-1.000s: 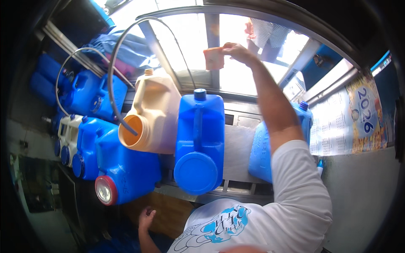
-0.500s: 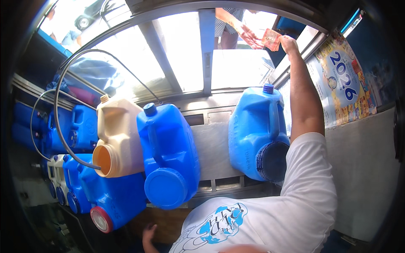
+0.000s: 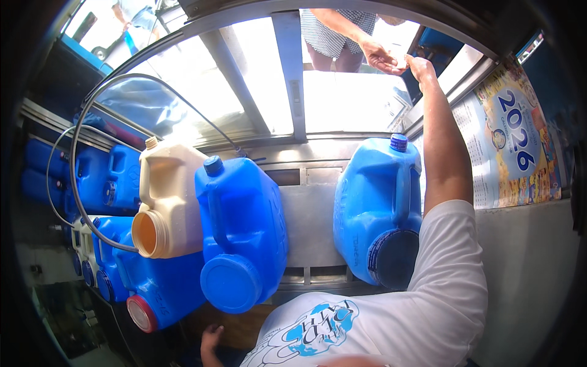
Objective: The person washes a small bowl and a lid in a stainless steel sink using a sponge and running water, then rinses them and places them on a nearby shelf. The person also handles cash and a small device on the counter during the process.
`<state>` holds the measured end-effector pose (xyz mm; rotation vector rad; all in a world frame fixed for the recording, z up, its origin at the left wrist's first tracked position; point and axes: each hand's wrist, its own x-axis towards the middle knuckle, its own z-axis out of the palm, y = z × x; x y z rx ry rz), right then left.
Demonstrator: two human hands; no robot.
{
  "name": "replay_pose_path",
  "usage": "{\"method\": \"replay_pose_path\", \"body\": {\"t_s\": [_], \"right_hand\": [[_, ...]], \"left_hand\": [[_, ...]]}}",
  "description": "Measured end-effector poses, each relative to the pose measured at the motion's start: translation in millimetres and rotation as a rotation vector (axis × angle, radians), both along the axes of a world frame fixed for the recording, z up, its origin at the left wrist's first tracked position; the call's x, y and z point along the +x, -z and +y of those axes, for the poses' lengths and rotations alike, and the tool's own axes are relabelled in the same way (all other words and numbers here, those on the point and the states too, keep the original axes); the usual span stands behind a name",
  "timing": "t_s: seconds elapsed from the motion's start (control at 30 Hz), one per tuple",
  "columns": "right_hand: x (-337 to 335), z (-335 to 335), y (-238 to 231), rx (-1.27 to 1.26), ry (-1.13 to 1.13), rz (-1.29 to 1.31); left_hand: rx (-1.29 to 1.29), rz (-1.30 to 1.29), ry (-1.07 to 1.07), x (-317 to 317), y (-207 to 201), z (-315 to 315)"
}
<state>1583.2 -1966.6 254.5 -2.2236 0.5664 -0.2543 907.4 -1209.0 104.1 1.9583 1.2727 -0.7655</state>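
My right hand [image 3: 421, 68] reaches far out through the window opening, its fingers closed at the fingertips of another person's hand [image 3: 382, 59]. A small pale patch shows between the two hands, too bright to make out. Low on the left hangs my left hand [image 3: 212, 336], fingers loosely apart and nothing seen in it. Nearest to my right arm is a light blue water jug [image 3: 361, 214] with a dark blue round cap. A deeper blue jug [image 3: 269, 214] with a wide blue cap stands left of the middle. Beside it sits a cream jug [image 3: 177, 211], its wide mouth uncapped.
A grey hose [image 3: 79, 177] loops at the left, its end by the cream jug's mouth. A blue jug with a red-rimmed cap [image 3: 142, 314] and several others crowd the left. The jugs stand by a metal counter [image 3: 312, 226]. A calendar [image 3: 507, 140] hangs at right.
The red-orange banknotes in my right hand no longer show. The other person's hand has moved right and now meets my fingers. The view has shifted slightly.
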Motion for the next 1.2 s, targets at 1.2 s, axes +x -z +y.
{"method": "replay_pose_path", "body": {"t_s": [1.2], "right_hand": [[-108.4,80.2,29.3,-0.154,-0.540,0.395]], "left_hand": [[0.373,-0.580,-0.406,2.7,-71.7,221.3]]}}
